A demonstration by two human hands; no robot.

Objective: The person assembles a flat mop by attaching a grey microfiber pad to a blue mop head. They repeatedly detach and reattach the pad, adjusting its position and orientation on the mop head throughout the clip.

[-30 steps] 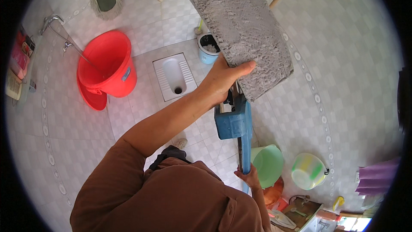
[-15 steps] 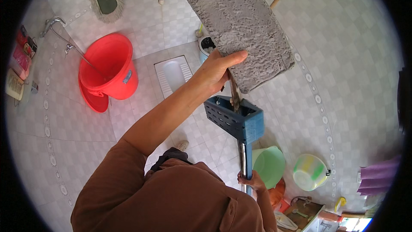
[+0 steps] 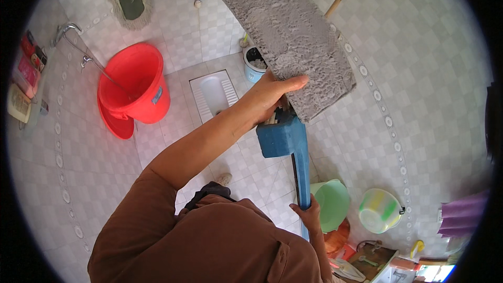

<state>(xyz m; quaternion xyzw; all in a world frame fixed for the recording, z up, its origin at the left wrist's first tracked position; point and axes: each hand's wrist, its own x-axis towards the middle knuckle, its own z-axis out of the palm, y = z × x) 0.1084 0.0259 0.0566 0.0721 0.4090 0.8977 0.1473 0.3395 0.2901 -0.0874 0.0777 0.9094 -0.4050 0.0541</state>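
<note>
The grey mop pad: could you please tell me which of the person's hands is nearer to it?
The left. The left hand grips the lower edge of the grey mop pad, touching it. The right hand is further down, on the blue handle, away from the pad.

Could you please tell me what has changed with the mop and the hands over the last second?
The blue mop head, which tipped out flat half a second ago, has swung back close under the grey mop pad. The left hand kept its grip on the pad's lower edge; the right hand stayed on the blue handle. The red bucket and green basin did not move.
</note>
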